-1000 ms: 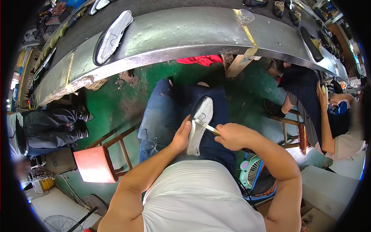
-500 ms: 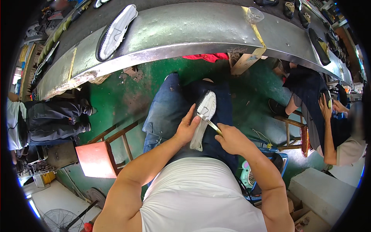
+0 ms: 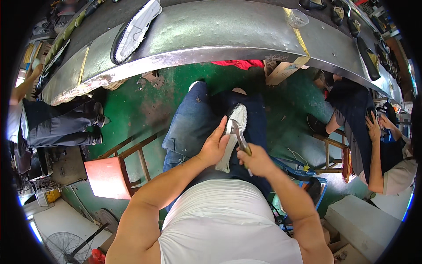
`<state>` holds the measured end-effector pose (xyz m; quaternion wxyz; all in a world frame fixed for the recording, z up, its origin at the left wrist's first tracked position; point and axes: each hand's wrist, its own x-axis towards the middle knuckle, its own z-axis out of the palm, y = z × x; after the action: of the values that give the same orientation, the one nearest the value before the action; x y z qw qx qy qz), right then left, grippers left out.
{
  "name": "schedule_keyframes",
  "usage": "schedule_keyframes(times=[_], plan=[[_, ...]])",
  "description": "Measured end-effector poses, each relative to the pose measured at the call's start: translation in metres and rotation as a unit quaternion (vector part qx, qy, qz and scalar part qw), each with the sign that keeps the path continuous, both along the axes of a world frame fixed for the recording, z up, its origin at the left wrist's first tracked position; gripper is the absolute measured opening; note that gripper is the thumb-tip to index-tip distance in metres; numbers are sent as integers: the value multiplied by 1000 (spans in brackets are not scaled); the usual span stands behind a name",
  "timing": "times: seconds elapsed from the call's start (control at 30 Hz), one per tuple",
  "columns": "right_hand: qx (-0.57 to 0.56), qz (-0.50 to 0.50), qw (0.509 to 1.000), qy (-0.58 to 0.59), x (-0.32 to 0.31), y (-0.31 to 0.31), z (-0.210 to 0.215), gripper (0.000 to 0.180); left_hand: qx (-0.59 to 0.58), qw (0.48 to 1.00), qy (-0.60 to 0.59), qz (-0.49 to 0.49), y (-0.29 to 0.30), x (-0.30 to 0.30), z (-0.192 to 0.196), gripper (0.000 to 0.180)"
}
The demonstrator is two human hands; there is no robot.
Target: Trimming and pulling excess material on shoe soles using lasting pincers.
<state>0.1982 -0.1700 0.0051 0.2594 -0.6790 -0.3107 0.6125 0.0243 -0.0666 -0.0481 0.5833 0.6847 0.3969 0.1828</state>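
Observation:
On my lap lies a dark shoe [image 3: 239,115], underside up, its white bottom ringed by a puckered dark edge and its long pale heel end pointing toward me. My left hand [image 3: 213,144] is closed round its left side, with the thumb and fingers along the edge. In my right hand [image 3: 256,161] is a pair of metal pincers [image 3: 240,135], gripped by the handles. Their head is over the white bottom near my left fingertips; whether the jaws touch the shoe I cannot tell.
A similar shoe lies underside up on the metal bench [image 3: 211,31] ahead, where a clear plastic cup [image 3: 298,18] stands to the right. A red-seated stool [image 3: 107,178] is at my left. People sit or stand on both sides. A fan [image 3: 66,246] is lower left.
My right hand has turned, and the pincers now stand more upright, their head shifted slightly up and right. My left hand still holds the shoe in nearly the same place.

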Motion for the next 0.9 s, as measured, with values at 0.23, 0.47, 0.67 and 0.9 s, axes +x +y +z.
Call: schedule_keyframes(times=[0.23,0.47,0.67,0.9], plan=[[-53,-51,972,224,35,0,13,23,172,978,94,-72,7,1,11,54],[37,7,999,26,42,20,25,39,160,975,120,-98,5,7,24,44],[10,75,997,-17,43,50,15,40,179,958,165,-150,6,-1,24,62],[184,211,924,-259,21,13,8,38,41,974,203,-92,4,3,19,87]])
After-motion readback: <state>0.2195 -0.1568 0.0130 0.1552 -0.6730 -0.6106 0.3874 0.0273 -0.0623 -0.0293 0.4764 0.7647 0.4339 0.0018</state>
